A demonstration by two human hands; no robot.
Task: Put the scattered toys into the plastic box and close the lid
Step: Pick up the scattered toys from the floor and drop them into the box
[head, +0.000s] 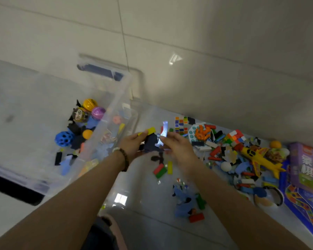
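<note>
A clear plastic box stands open at the left, with balls, a blue holed ball and several flat pieces inside. Both hands meet just right of the box wall. My left hand grips a bunch of dark flat pieces and a yellow block. My right hand pinches a shiny pale-blue piece against the same bunch. Scattered toys cover the floor to the right: a puzzle cube, an orange toy hand, a yellow toy plane.
A red-green block and a yellow block lie below my hands. Blue foam pieces and a red block sit nearer me. A purple game box and a blue board lie at far right. A tiled wall rises behind.
</note>
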